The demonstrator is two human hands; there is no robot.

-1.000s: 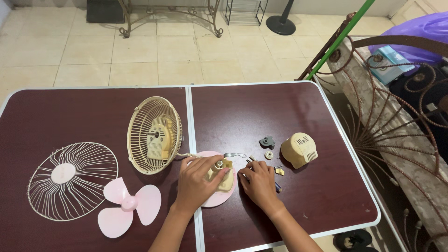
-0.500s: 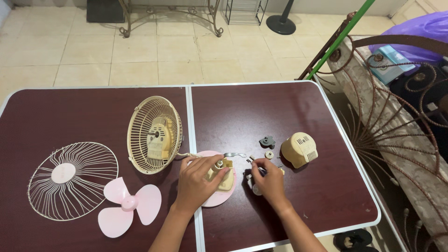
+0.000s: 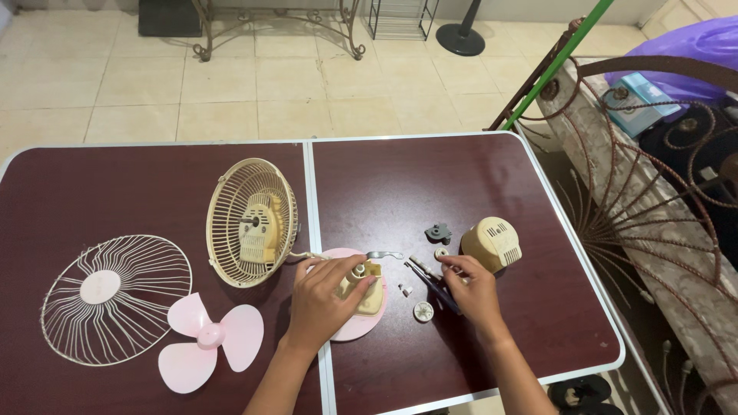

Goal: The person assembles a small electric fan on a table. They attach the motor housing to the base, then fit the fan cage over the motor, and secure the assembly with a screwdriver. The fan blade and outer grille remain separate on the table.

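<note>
My left hand (image 3: 327, 300) rests on a cream fan neck piece (image 3: 364, 286) that sits on a round pink base (image 3: 361, 326) at the table's middle seam. My right hand (image 3: 475, 290) is to the right of it, fingers closed on a dark slender screwdriver (image 3: 430, 280) that angles across the table top. A small white round cap (image 3: 422, 310) and a few tiny white bits (image 3: 403, 289) lie between the two hands. A thin metal bracket (image 3: 384, 254) lies just behind the base.
On the maroon folding table (image 3: 400, 184) are a cream rear cage with motor (image 3: 252, 221), a white wire grille (image 3: 115, 298), a pink blade (image 3: 209, 338), a cream motor cover (image 3: 492, 244), a grey part (image 3: 439, 232) and a small ring (image 3: 441, 252). An iron railing (image 3: 638, 200) stands at right.
My right hand has moved right and slightly back, lifting the screwdriver off the small parts; the white cap and bits now lie uncovered. My left hand has stayed on the neck piece.
</note>
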